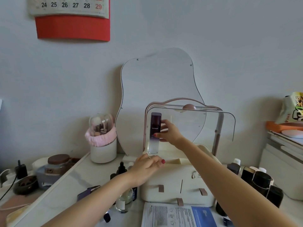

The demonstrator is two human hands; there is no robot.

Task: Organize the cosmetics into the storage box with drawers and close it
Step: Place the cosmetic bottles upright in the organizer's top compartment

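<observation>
The cream storage box with drawers (178, 185) stands in the middle of the desk, its clear lid (218, 126) raised. A tall dark-purple bottle (155, 128) stands upright in the box's back left corner. My right hand (167, 132) grips that bottle at mid height. My left hand (147, 169) rests on the box's front left top edge, fingers curled, holding nothing. Dark bottles and jars (260, 181) wait to the right of the box. Dropper bottles (121, 168) and a clear jar (123, 202) stand to its left.
A wavy mirror (157, 89) leans on the wall behind the box. A brush holder with a pink band (102, 141) stands at the left. A leaflet (177, 215) lies in front of the box. White drawers (282, 161) stand at the right, clutter at far left.
</observation>
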